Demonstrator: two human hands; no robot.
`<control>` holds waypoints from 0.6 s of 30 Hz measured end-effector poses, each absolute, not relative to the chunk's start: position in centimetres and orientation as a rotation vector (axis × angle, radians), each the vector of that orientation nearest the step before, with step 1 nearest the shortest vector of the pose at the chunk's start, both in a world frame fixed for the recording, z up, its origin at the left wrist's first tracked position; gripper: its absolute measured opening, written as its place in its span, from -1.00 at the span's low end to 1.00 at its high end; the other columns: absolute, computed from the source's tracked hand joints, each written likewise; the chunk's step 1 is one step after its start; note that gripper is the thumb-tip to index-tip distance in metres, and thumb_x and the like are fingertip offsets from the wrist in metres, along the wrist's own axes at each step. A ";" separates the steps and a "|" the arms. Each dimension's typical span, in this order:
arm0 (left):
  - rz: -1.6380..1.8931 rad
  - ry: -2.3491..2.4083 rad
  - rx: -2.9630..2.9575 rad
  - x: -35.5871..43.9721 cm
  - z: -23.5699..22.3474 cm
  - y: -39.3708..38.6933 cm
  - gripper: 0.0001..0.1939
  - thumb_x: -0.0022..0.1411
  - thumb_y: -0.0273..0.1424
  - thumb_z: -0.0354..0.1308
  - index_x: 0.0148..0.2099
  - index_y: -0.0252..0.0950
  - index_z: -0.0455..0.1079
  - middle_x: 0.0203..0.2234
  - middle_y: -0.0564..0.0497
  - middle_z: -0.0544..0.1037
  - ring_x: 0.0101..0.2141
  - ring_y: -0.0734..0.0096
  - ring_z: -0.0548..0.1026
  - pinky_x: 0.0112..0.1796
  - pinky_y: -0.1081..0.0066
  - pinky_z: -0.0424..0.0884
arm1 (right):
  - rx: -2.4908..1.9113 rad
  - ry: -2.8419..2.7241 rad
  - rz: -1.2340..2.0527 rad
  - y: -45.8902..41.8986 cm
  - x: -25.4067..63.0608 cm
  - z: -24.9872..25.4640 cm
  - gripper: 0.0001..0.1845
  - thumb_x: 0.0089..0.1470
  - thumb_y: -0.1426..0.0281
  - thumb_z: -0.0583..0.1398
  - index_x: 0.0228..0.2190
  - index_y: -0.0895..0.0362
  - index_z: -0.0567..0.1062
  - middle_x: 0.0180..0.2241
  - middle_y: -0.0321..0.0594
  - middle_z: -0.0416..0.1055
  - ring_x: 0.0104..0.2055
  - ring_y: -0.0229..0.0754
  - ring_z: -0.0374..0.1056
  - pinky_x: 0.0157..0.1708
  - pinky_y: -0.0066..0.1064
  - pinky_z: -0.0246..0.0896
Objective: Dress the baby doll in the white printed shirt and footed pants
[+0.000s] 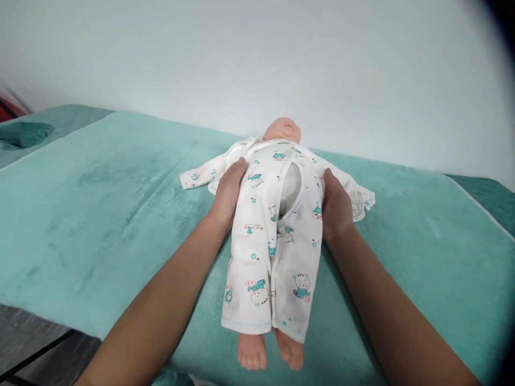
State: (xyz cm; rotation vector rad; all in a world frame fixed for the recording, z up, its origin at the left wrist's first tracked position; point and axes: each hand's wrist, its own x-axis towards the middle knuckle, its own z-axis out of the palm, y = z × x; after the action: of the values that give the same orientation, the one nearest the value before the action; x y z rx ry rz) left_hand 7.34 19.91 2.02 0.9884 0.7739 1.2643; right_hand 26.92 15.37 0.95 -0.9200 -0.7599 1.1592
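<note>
A baby doll [282, 129] lies on its back, feet toward me, in white printed baby clothes [257, 214]. The trousers have an open crotch slit, and the long sleeves spread out to both sides. My left hand [230, 188] grips the doll's left-of-view side at the waist, thumb on top. On the opposite side my right hand [336, 203] holds the waist the same way. Both hands' other fingers are hidden behind or under the doll. Bare doll feet [252, 351] stick out of the trouser legs.
The doll rests on a teal cloth [100, 214] covering a bed or table. Behind it rises a white wall [241, 59]. Darker teal fabric [28, 134] lies at the far left. A black metal bar [38, 351] and grey floor show at lower left.
</note>
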 end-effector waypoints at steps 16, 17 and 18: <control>1.346 1.208 1.491 4.7 0.2 14.9 -0.59 0.42 -0.16 -0.03 0.13 -0.21 0.46 0.20 -0.06 0.49 0.22 0.18 0.39 0.28 0.13 0.23 | -1.261 -1.114 0.623 7.8 26.3 -0.4 -0.36 0.22 0.12 0.20 0.27 -0.01 0.29 0.38 -0.14 0.14 0.43 0.02 0.06 0.42 0.06 -0.06; 1.399 1.279 1.534 4.1 -0.4 14.1 -0.62 0.41 -0.20 -0.02 0.10 -0.23 0.46 0.15 -0.09 0.52 0.17 0.19 0.43 0.25 0.13 0.27 | -1.264 -1.203 0.541 6.0 25.9 -0.5 -0.35 0.23 0.14 0.20 0.29 -0.04 0.24 0.41 -0.16 0.09 0.45 0.01 0.00 0.42 0.08 -0.08; 1.447 1.344 1.602 3.5 -1.1 13.2 -0.67 0.41 -0.25 -0.01 0.06 -0.24 0.47 0.09 -0.10 0.54 0.13 0.21 0.46 0.22 0.14 0.30 | -1.248 -1.322 0.454 4.2 25.5 -0.7 -0.36 0.25 0.19 0.19 0.30 -0.06 0.23 0.42 -0.17 0.06 0.47 0.01 -0.05 0.43 0.11 -0.11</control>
State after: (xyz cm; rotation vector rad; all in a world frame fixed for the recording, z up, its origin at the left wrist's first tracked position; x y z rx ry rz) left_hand 3.50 13.18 -1.06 1.6020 1.3443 1.4466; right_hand 25.48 4.24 -0.66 -1.2482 -1.3220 0.4535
